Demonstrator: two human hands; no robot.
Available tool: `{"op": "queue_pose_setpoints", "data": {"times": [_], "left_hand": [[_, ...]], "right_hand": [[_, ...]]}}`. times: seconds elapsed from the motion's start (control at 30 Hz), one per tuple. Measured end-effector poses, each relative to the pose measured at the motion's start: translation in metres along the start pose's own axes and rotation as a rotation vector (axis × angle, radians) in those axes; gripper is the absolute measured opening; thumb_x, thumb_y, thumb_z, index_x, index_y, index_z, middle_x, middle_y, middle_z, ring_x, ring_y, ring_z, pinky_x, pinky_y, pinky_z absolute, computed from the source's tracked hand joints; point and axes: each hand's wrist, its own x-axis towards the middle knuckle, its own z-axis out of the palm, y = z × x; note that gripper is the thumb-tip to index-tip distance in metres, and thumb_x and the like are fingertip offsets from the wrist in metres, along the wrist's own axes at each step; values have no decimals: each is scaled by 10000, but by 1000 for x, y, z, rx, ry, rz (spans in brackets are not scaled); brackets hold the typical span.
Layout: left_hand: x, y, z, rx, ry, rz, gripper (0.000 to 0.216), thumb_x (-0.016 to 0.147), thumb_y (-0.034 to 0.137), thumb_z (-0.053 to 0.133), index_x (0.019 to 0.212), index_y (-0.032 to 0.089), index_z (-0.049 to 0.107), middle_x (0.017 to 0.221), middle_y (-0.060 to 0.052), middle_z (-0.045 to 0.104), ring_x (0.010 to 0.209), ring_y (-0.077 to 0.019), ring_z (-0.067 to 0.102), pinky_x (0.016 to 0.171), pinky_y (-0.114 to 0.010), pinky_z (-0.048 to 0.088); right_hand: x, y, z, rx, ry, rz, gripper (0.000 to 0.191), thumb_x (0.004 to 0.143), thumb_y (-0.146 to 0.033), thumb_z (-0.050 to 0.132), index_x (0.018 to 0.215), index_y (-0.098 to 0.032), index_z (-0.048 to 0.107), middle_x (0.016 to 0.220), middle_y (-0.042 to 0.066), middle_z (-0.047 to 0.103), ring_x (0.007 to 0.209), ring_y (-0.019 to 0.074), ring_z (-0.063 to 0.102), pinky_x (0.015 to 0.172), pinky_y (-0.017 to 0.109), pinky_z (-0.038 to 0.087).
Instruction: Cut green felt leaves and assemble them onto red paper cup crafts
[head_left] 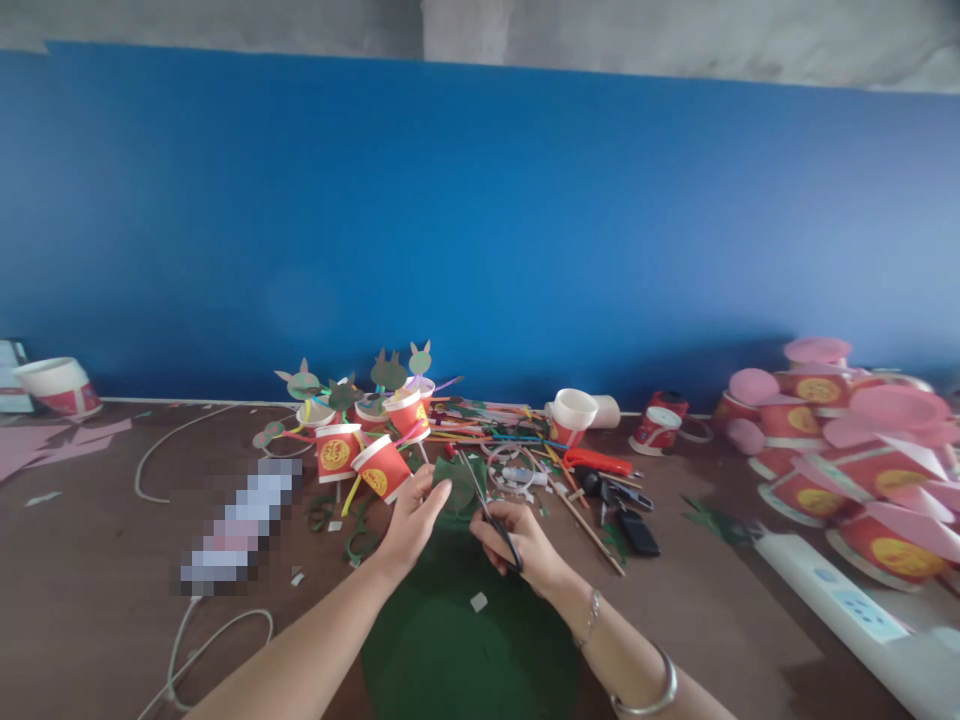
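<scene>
A piece of dark green paper [454,488] is pinched between the thumb and fingers of my left hand [415,512]. My right hand [521,545] has its fingers through the handles of black-handled scissors [504,535], whose blades lie at the right edge of that paper. Below both hands spreads a large dark green sheet [469,640] with a small pale scrap [478,602] on it. Just left of my left hand, a red paper cup [381,470] with a yellow emblem leans over, and another red cup [337,453] stands beside it.
Paper animal heads [303,385] rise from cups at the back. Coloured sticks, a red tool [598,461] and keys [626,490] lie right of centre. Pink-trimmed cups [892,480] are piled at right behind a white power strip [832,600]. A cable [176,650] curls at left.
</scene>
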Motion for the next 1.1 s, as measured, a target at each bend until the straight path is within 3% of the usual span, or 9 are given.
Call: {"op": "queue_pose_setpoints", "data": {"times": [0.33,0.6,1.1], "left_hand": [[0,0,1,-55,50,-57,277,827,378,522,650,166,543,681,13,468,670,-128,442,655,-236,372],[0,7,3,-27,-9,-10,250,839,351,504,680,169,564,725,-3,510,704,-143,469,667,-240,389],[1,-2,1,-48,-6,-41,236,837,362,510,726,167,585,745,-6,517,721,-142,482,671,-238,400]], "right_hand": [[0,-1,-1,0,-2,3,328,729,-453,633,658,-150,530,379,-77,434,298,30,341,311,150,251],[-1,1,0,22,24,51,350,690,-462,661,787,-144,551,432,-65,501,353,56,415,341,162,361],[1,0,0,-30,18,46,316,716,-451,631,713,-147,545,395,-77,461,306,40,365,307,151,278]]}}
